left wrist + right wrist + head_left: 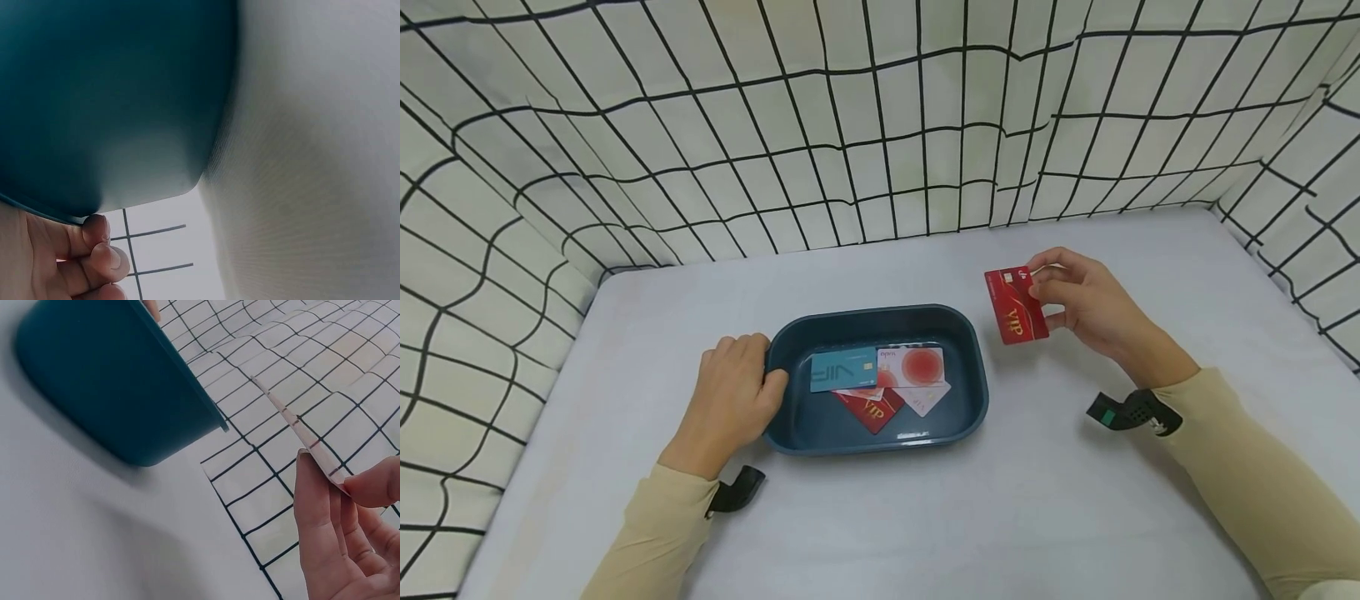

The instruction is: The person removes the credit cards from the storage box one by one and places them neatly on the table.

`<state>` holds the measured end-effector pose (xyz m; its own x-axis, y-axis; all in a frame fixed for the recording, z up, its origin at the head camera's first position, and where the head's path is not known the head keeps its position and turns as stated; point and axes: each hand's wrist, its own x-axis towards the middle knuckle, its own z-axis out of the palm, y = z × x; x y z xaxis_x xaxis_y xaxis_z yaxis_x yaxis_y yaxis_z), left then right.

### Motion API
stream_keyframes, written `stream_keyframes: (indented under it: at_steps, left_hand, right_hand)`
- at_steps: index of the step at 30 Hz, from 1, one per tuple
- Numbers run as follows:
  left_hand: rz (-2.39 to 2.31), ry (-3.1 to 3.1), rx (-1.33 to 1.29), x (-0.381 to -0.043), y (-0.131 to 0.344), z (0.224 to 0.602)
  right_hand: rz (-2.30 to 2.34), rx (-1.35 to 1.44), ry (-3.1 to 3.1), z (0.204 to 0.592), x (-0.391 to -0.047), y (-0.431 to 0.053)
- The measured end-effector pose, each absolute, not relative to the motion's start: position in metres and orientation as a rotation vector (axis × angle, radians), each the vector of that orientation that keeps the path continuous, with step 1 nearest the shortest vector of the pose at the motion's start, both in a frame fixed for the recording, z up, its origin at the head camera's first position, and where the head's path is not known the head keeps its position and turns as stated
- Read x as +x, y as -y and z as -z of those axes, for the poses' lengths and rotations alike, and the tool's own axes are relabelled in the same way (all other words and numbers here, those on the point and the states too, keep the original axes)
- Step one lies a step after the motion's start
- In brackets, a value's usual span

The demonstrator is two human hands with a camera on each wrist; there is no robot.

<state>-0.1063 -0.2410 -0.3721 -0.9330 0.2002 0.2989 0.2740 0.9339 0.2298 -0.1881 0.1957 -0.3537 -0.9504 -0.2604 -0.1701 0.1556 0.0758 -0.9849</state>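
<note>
A dark blue rectangular tray (880, 446) with rounded corners sits on the white table. My left hand (730, 400) grips its left rim, thumb over the edge and fingers curled outside, as the left wrist view shows. Inside the tray lie several cards: a teal card (842, 370), a white card with a red circle (910, 367), a red VIP card (872, 411) and a pale card (925, 398), overlapping. My right hand (1086, 304) pinches another red VIP card (1017, 305) by its right edge, above the table just right of the tray. In the right wrist view this card (306, 437) appears nearly edge-on.
White walls with a black grid net (887, 117) rise behind the table and on both sides. The white tabletop (925, 533) extends around the tray. Black wrist-worn devices sit on the left wrist (737, 490) and right wrist (1135, 412).
</note>
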Motion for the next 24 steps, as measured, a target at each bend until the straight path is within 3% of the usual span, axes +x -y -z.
stream_keyframes:
  at_steps: [24]
  left_hand:
    - [0.409,2.798,-0.362,-0.106,0.24,0.373]
  right_hand:
    - [2.01,0.007,-1.969,0.373,-0.2,-0.211]
